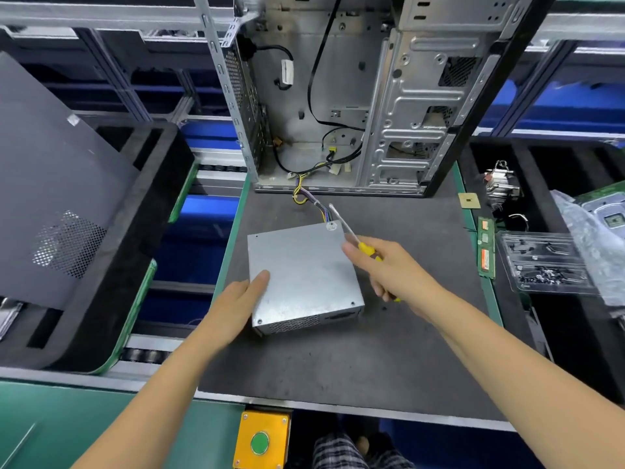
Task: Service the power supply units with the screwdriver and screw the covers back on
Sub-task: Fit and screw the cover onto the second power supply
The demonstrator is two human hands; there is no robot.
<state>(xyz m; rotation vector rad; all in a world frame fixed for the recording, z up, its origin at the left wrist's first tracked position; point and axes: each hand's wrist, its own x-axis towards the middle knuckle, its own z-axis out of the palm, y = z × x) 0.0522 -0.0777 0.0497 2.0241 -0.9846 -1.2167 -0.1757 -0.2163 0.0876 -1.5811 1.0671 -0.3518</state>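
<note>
While left hand (241, 301) rests flat against power supply (302, 275), right grip (389, 265) clasps screwdriver (351, 236).

Grey power supply unit (302, 275) flat on mat (cover on); yellow-handled screwdriver (351, 236) above.

Bright even overhead light, soft shadows, wide-angle edge bending, slight blur

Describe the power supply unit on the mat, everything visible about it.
The power supply unit is a flat grey sheet-metal box lying cover-up on the dark mat. Its near side has a mesh vent; screws show at the cover's near corners. A bundle of coloured wires runs from its far edge into the open computer case. The left hand rests against its left edge; the screwdriver, held by the right hand, hovers over its far right corner.
</note>
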